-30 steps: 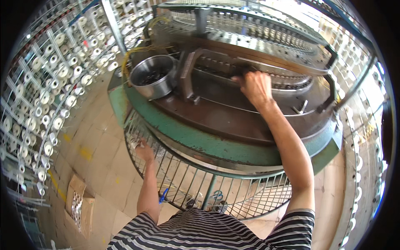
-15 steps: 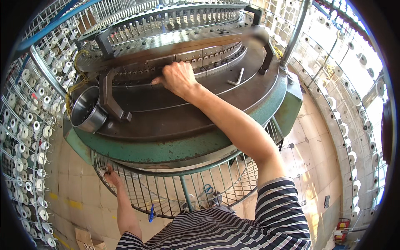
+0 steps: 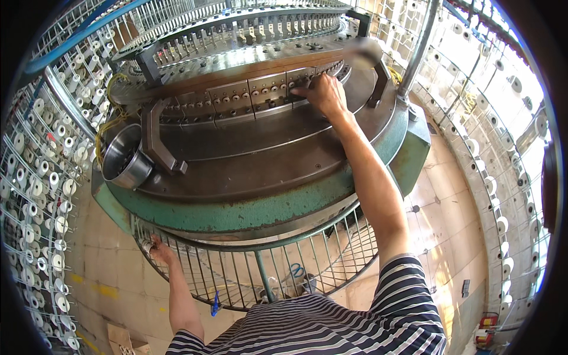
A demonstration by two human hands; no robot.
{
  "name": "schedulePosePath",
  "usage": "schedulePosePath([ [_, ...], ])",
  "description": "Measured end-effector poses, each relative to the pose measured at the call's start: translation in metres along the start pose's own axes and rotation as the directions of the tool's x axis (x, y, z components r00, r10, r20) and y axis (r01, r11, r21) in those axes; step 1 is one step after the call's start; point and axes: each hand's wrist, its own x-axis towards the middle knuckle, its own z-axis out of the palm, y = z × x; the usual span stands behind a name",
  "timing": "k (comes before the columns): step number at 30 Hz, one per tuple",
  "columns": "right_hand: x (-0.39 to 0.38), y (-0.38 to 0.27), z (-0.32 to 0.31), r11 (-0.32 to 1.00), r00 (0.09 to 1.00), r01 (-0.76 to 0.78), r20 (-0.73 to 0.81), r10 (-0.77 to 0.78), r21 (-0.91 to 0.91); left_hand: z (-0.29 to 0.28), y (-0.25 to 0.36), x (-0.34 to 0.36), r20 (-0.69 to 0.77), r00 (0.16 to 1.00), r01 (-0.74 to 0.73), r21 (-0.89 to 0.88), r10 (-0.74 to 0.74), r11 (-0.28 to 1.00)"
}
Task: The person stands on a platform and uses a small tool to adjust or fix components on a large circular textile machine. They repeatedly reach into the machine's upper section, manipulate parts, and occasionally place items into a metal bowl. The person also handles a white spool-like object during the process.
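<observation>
My right hand point(image 3: 326, 96) is over the right part of a large circular knitting machine. Its fingers curl against the segmented metal ring point(image 3: 266, 89), thumb pointing left. What those fingers hold, if anything, is hidden. Down at the left, my left hand point(image 3: 161, 253) is closed on the green barred guard rail point(image 3: 195, 239) under the machine. The brown machine bed point(image 3: 248, 168) lies between the ring and the green rim point(image 3: 236, 213). No hex key shows; the right hand and wrist cover where it lay.
A steel cup point(image 3: 127, 157) with small dark parts inside stands by a dark bracket point(image 3: 157, 139). Racks of white yarn cones point(image 3: 44, 201) rise at both sides. A blue clip point(image 3: 215, 305) hangs on the guard. An upright metal pole point(image 3: 420, 50) stands at the right.
My right hand has moved right along the ring to where an L-shaped hex key lay on the bed; the key is now out of sight. My left hand stays on the rail.
</observation>
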Motion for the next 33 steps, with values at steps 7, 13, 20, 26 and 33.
schedulePosePath([
  [7, -0.007, -0.010, -0.005, 1.000, 0.999, -0.008, -0.039, 0.007, -0.026, -0.007, 0.004, 0.005, 0.062, 0.995, 0.044, 0.381, -0.073, 0.924],
  [13, -0.006, -0.005, 0.002, 0.983, 0.999, -0.004, -0.034, 0.010, 0.183, -0.009, 0.022, -0.006, 0.027, 1.000, -0.003, 0.173, -0.002, 0.985],
  [20, -0.008, -0.004, 0.002, 0.975, 0.981, 0.040, -0.192, 0.003, 0.219, -0.010, 0.006, -0.003, 0.023, 0.993, -0.115, 0.165, 0.113, 0.980],
  [26, -0.005, -0.005, 0.002, 0.988, 0.987, -0.156, -0.040, 0.156, 0.003, -0.007, 0.008, 0.001, 0.009, 0.987, -0.159, 0.252, 0.162, 0.955],
  [33, -0.008, -0.007, 0.001, 0.987, 0.986, -0.158, -0.052, 0.157, -0.026, -0.016, 0.042, -0.015, 0.035, 0.998, -0.065, 0.355, 0.056, 0.933],
])
